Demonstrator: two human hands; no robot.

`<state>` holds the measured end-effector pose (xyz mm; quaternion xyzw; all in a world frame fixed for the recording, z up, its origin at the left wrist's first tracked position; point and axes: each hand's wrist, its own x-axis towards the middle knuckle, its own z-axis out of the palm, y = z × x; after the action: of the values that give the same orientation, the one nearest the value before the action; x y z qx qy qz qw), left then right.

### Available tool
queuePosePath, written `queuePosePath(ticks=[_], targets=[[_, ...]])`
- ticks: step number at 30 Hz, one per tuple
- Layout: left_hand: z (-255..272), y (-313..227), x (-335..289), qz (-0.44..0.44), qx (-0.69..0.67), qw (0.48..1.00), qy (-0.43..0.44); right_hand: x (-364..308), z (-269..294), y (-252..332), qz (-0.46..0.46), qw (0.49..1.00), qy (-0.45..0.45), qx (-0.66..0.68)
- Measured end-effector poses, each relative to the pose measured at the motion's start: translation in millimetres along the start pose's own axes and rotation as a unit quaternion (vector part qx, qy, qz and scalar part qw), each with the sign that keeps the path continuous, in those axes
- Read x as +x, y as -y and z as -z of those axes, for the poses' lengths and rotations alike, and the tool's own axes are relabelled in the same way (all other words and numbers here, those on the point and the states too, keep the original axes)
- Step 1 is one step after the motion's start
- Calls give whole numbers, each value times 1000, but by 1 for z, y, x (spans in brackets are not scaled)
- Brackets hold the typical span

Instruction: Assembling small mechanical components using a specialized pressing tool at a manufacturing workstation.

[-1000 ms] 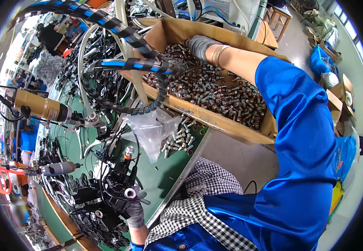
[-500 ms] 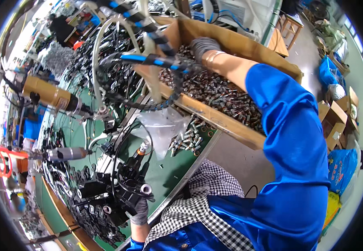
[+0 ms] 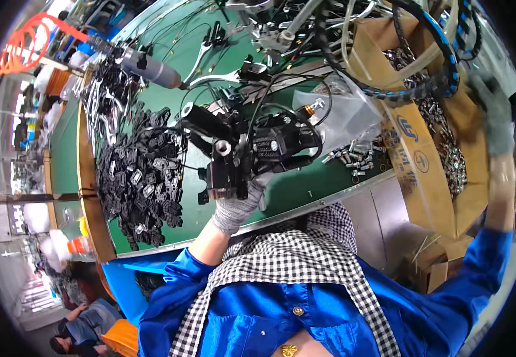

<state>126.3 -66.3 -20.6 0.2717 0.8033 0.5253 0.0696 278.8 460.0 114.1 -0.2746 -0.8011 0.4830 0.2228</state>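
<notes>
So the left hand in a grey knit glove [image 3: 237, 209] comes up from the bench's front edge, forearm angled inward, blue satin sleeve bunched near the elbow. It's gripping the underside of a chunky black assembly with round tubular openings and looped cables [image 3: 270, 143], held up over the front half of the bench.

Right arm's stretched way out to the side, forearm pointing up. The right hand in a grey glove [image 3: 493, 110] is by the outer wall of a deep brown cardboard box [image 3: 418, 169], too motion-blurred for me to tell if the fingers are closed or holding anything. Box is full of small silver metal fittings [image 3: 453, 156] and sits off the bench's right end.

Bench is a green-topped one with a metal front edge [image 3: 294, 191]. A heap of small black plastic parts [image 3: 142, 178] fills the front left corner, a wooden strip [image 3: 85, 157] runs down the left edge, and loose silver bolts [image 3: 358, 157] lie near the front right corner beside a clear plastic bag [image 3: 347, 116]. A grey cylindrical power driver [image 3: 151, 70] hangs over the left side near a coiled orange hose [image 3: 29, 41].
</notes>
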Motion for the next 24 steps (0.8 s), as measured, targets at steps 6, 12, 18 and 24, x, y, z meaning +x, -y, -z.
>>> queuePosePath(ticks=[6, 12, 18, 24], targets=[[0, -16, 9, 61, -50, 996, 52, -128, -23, 105, 119, 992, 37, -4], [9, -28, 1, 68, -76, 994, 25, -137, -160, 172, 211, 961, 178, -1], [8, -19, -3, 1, -106, 994, 37, -122, -190, 155, 418, 889, 164, -90], [10, -22, -3, -8, -53, 998, -31, -130, -202, 159, 419, 881, 159, -156]])
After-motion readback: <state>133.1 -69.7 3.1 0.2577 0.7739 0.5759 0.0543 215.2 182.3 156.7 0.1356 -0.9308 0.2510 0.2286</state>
